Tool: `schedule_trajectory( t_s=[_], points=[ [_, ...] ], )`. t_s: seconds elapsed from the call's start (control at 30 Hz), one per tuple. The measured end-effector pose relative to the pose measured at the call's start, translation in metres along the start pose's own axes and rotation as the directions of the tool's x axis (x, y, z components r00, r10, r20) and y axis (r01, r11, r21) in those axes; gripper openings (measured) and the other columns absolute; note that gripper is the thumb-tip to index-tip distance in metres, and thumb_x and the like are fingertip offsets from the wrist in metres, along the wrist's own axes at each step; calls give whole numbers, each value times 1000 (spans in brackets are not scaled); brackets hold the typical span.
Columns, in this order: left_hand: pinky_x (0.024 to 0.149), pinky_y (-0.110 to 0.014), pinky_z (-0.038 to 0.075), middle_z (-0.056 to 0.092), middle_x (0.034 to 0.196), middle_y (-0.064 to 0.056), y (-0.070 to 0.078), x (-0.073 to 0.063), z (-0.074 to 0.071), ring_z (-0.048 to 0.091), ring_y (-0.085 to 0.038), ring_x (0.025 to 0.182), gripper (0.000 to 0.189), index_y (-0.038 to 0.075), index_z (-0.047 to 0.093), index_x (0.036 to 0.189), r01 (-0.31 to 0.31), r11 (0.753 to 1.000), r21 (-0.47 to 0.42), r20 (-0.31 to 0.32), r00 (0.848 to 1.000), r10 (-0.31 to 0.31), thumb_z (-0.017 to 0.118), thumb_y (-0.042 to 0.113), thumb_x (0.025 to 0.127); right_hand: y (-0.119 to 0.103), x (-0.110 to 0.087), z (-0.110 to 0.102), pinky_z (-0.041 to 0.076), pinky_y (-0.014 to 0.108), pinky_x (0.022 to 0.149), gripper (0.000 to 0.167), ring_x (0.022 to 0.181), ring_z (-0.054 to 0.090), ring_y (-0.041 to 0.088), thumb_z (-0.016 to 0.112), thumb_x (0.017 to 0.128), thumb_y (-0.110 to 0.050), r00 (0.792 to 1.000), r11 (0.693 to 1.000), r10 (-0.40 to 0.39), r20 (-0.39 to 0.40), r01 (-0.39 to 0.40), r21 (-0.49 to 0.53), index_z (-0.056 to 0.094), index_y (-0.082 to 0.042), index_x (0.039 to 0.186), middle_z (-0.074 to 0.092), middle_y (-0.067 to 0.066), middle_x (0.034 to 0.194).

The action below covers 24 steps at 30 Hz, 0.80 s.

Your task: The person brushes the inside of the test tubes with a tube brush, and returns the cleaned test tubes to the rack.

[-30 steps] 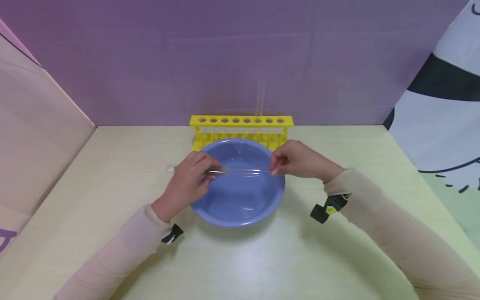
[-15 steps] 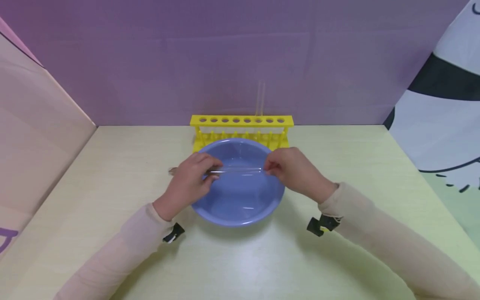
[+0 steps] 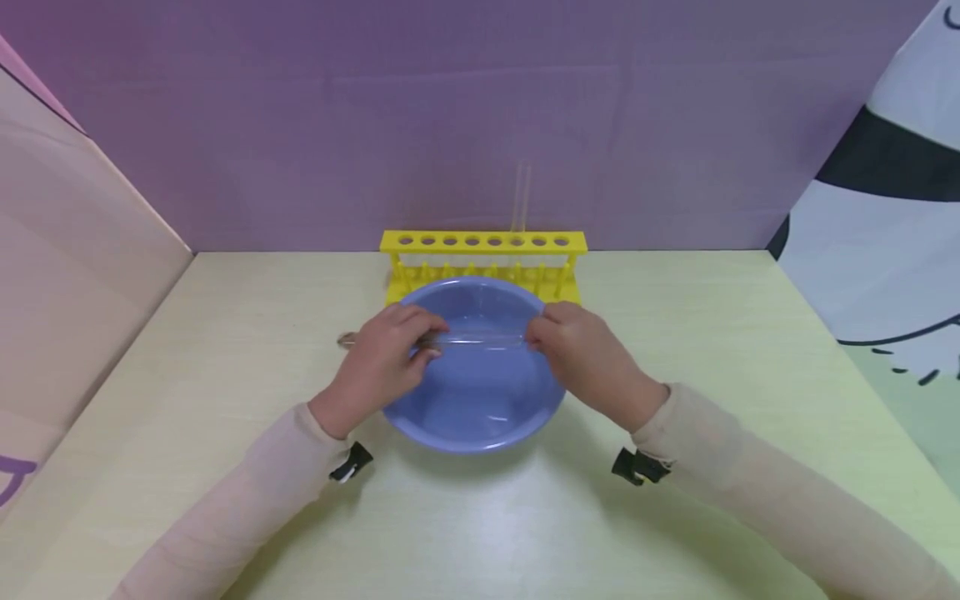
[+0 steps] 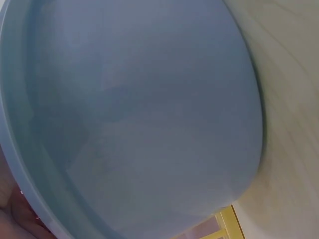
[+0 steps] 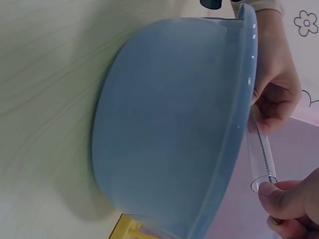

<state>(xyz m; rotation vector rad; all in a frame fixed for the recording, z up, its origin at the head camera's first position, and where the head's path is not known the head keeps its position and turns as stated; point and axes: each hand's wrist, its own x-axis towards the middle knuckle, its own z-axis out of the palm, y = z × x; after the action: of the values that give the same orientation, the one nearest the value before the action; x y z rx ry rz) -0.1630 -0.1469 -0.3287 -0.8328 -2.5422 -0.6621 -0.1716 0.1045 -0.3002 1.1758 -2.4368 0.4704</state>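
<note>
Above a blue basin (image 3: 480, 400), my left hand (image 3: 382, 358) grips a clear glass test tube (image 3: 483, 340) that lies level, its rounded end sticking out to the left. A tube brush with a twisted wire stem (image 5: 264, 149) runs inside the tube. My right hand (image 3: 588, 354) pinches the stem's end right at the tube's mouth, thumb against the rim in the right wrist view. Dark bristles show near the left fingers and at the rounded end; the left palm hides the rest. In the left wrist view the basin wall fills most of the picture.
A yellow test tube rack (image 3: 483, 242) stands behind the basin, partly covered by it. Another clear test tube (image 3: 521, 196) stands upright at the rack, right of its middle. A purple backdrop (image 3: 480, 125) rises at the back edge of the pale wooden table (image 3: 480, 533).
My right hand has moved left and slightly down, pushing the brush deeper into the tube. The rounded end now looks darker inside. My left hand has barely moved.
</note>
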Motion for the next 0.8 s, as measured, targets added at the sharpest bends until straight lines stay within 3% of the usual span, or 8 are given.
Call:
schedule_trajectory(
  t_s=[0.37,0.8],
  points=[
    [72,-33,51,68,93,-7,1,1,-1,60,-22,85,25,2,68,97,-21,1000,4,19,1000,21,78,5,75,0,-1,3,44,33,61,19,66,49,25,61,73,19,992,989,-114,-49,109,-103,58,0,73,53,11,70],
    [71,-33,52,68,94,-8,3,3,-4,61,-21,83,24,1,68,99,-36,999,10,23,999,36,77,7,77,1,-3,6,45,33,62,20,68,52,27,61,67,22,971,967,-213,-111,193,-167,59,3,74,53,12,72]
  ],
)
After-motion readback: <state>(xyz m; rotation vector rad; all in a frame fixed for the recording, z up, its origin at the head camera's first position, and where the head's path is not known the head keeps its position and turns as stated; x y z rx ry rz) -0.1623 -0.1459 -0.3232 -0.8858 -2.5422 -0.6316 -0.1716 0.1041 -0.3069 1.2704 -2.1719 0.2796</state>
